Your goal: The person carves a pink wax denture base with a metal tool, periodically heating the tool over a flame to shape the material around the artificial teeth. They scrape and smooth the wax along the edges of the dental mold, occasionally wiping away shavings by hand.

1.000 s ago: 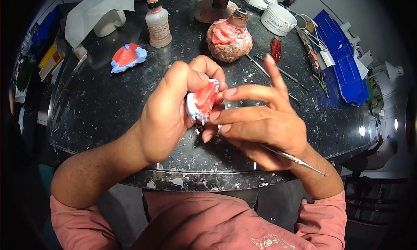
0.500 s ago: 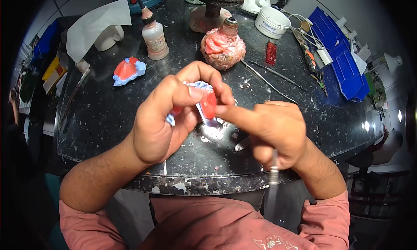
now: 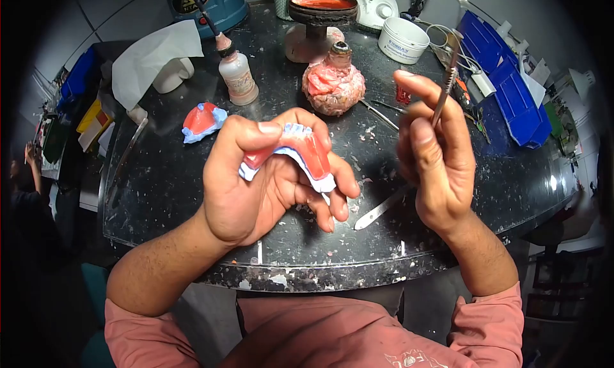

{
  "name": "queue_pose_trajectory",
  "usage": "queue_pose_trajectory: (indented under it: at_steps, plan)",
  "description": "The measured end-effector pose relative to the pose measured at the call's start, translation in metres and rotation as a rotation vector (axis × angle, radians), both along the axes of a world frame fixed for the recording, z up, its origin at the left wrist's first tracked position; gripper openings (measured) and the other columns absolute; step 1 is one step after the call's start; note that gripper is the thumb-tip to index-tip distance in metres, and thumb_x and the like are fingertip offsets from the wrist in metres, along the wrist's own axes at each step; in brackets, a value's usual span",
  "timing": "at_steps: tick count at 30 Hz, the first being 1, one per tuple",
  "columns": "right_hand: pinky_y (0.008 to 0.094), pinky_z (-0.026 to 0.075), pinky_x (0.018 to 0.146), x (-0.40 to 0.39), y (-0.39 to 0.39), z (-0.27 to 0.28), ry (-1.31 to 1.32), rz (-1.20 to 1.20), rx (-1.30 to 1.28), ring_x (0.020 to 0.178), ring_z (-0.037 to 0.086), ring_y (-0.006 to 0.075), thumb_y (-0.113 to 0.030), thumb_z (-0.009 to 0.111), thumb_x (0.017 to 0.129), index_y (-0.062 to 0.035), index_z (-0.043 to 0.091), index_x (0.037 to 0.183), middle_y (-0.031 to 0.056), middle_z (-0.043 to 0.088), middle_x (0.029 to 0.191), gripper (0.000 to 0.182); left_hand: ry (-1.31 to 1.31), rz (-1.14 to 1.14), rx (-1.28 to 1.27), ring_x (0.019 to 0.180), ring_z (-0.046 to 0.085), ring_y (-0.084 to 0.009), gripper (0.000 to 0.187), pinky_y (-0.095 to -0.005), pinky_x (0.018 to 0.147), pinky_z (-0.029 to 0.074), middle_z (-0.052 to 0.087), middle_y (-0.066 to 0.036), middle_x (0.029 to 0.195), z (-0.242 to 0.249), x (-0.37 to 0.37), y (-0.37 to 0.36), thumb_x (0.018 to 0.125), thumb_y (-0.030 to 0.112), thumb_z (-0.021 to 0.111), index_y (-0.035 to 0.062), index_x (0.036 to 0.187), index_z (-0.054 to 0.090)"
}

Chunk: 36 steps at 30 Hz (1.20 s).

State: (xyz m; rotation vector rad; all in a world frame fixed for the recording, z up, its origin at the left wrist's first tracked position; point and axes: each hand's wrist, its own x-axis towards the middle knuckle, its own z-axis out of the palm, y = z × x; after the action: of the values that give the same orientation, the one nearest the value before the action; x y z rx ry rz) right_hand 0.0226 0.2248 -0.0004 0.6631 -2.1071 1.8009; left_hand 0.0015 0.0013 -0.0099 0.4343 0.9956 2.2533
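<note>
My left hand (image 3: 246,176) holds a horseshoe-shaped dental wax model (image 3: 316,157), red along its flanks with pale blue and white along the tooth ridge and lower edge. Thumb and index finger grip it, while the lower fingers curl loosely beneath. Raised to the right, apart from the model, my right hand (image 3: 441,160) grips a slim metal wax carver (image 3: 450,80) between thumb and fingers. The carver stands nearly upright, with a ridged section on its shaft; my index finger sticks out beside it. A second red and blue wax piece (image 3: 200,123) lies on the bench to the left.
Behind my hands stand a wax-smeared burner flask (image 3: 334,86), a pan of red wax (image 3: 323,1), a dropper bottle (image 3: 238,80) and a white tub (image 3: 403,40). A flat metal blade (image 3: 377,213) lies near my right wrist. Blue trays (image 3: 511,99) line the right side.
My right hand has lifted off the model, up and right; the carver swung from hanging down to pointing up. My left hand has turned the model so its arch shows.
</note>
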Motion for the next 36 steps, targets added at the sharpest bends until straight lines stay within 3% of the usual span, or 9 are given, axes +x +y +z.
queue_pose_trajectory:
  at_steps: [7,11,14,17,19,21,24,31,36]
  plan:
    - [0.0193,0.035,0.066,-0.006,-0.006,-0.005,0.018,0.038,0.158,0.079,0.041,0.0024,-0.013,0.055,0.101,-0.0010,0.056,0.111,-0.0019,0.052,0.096,0.016,-0.134,-0.088,0.031,0.074,0.069,-0.0384,0.063,-0.0383,0.056,0.059,0.063,-0.032,0.097,-0.001,0.003,0.007,0.099,0.058,0.021,0.0010,0.106,0.048]
    - [0.0164,0.030,0.065,0.000,-0.017,0.003,0.017,0.052,0.210,0.076,0.034,0.0016,-0.010,0.085,0.075,-0.0093,0.047,0.106,-0.0059,0.039,0.087,0.048,-0.034,0.045,-0.191,0.083,0.069,-0.0332,0.066,-0.0394,0.064,0.061,0.063,-0.028,0.101,0.002,0.012,0.017,0.102,0.054,0.018,-0.0018,0.108,0.052]
    - [0.0155,0.028,0.062,0.005,-0.016,0.015,-0.190,0.097,0.129,0.073,0.033,0.0003,-0.009,0.085,0.074,-0.0100,0.049,0.106,-0.0068,0.039,0.087,0.049,0.175,0.026,-0.347,0.091,0.068,-0.0302,0.059,-0.0391,0.073,0.061,0.063,-0.024,0.106,0.005,0.020,0.017,0.105,0.045,0.025,-0.0058,0.116,0.053]
    - [0.0152,0.028,0.058,0.004,-0.014,0.021,-0.454,0.227,-0.210,0.070,0.034,-0.0013,-0.001,0.081,0.075,-0.0090,0.055,0.107,-0.0081,0.047,0.090,0.042,0.185,0.051,-0.343,0.089,0.068,-0.0350,0.058,-0.0413,0.071,0.062,0.062,-0.029,0.107,0.003,0.018,0.019,0.105,0.045,0.023,-0.0052,0.114,0.052]
    - [0.0171,0.027,0.052,-0.002,-0.006,0.011,-0.291,0.049,-0.195,0.062,0.037,-0.0019,-0.014,0.062,0.095,-0.0056,0.059,0.110,-0.0085,0.052,0.080,0.017,0.158,0.054,-0.316,0.090,0.069,-0.0376,0.059,-0.0425,0.072,0.062,0.062,-0.030,0.108,0.005,0.016,0.019,0.105,0.046,0.023,-0.0052,0.113,0.051]
    - [0.0201,0.024,0.044,-0.004,0.004,0.017,-0.317,-0.031,-0.194,0.047,0.027,0.0016,-0.031,0.041,0.106,-0.0007,0.059,0.109,-0.0090,0.033,0.058,0.036,0.034,0.062,-0.199,0.094,0.068,-0.0441,0.061,-0.0449,0.074,0.063,0.059,-0.035,0.114,0.005,0.014,0.019,0.105,0.049,0.020,-0.0040,0.112,0.050]
    - [0.0198,0.024,0.039,-0.002,0.011,0.021,-0.309,0.083,-0.230,0.041,0.024,0.0030,-0.037,0.026,0.108,0.0050,0.056,0.109,-0.0068,0.031,0.056,0.052,0.007,0.002,-0.099,0.104,0.064,-0.0504,0.064,-0.0463,0.077,0.063,0.055,-0.038,0.121,0.005,0.010,0.015,0.104,0.055,0.019,-0.0022,0.113,0.047]
    - [0.0207,0.046,0.050,-0.003,-0.014,0.016,-0.174,-0.142,-0.426,0.051,0.041,0.0044,-0.037,0.030,0.108,0.0068,0.054,0.122,-0.0011,0.042,0.064,0.051,-0.045,-0.043,0.038,0.123,0.049,-0.0554,0.064,-0.0481,0.091,0.058,0.040,-0.039,0.138,0.009,0.010,0.008,0.099,0.046,0.040,-0.0080,0.132,0.038]
    - [0.0188,0.028,0.059,-0.006,0.005,0.008,-0.180,-0.069,-0.219,0.060,0.028,0.0016,-0.024,0.047,0.105,0.0041,0.053,0.130,-0.0085,0.035,0.073,0.038,-0.089,-0.023,0.076,0.125,0.049,-0.0540,0.059,-0.0538,0.099,0.051,0.045,-0.040,0.135,0.007,0.008,0.004,0.094,0.035,0.039,-0.0077,0.135,0.037]
